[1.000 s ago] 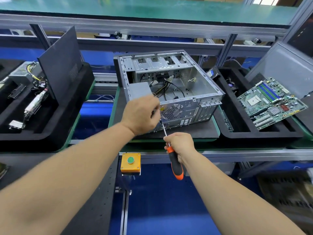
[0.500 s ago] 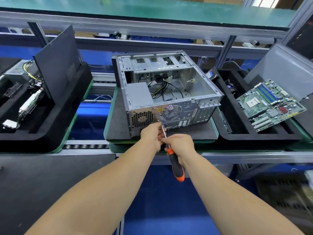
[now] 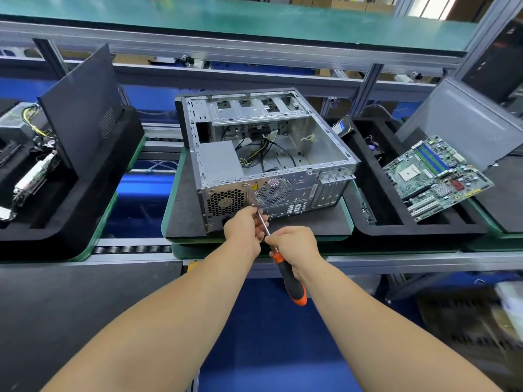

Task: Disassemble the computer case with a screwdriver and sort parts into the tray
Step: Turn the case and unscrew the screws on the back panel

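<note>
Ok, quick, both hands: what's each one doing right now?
Left hand: pinching the screwdriver shaft near the computer case.
Right hand: gripping the screwdriver handle.

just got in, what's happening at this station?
A person is unscrewing the back of an open computer case. The right hand grips the orange-and-black screwdriver, while the left hand pinches its shaft near the rear panel. A motherboard already sits in the tray on the right.

We can read no words or numbers. The only sign we make out is a yellow triangular warning label (image 3: pixel 255 187) on the computer case's (image 3: pixel 325 154) rear panel, between its two vents.
</note>
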